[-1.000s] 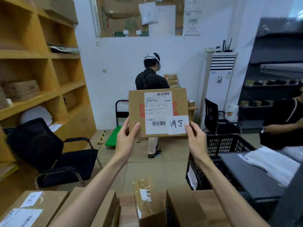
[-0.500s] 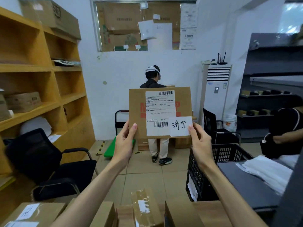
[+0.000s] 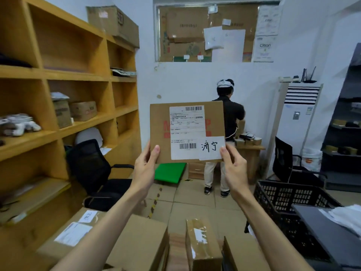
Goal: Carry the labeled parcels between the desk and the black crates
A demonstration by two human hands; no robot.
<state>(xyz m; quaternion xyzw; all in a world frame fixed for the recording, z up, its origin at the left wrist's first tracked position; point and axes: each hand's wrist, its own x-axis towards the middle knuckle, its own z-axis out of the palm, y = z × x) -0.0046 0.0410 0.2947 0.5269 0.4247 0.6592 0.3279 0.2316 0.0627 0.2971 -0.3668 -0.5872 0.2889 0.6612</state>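
Upright, parcel between both hands.

Brown parcel, red print under white barcoded label. Black lattice crate. Ochre shelves. Green trolley deck. Black chair.

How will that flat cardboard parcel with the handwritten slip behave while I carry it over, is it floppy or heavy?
Probably stiff: the parcel stands upright and unbent though the left hand and right hand pinch only its bottom corners. Likely light, since fingertips alone hold it raised. The handwritten slip overhangs its edge, so it may snag or peel.
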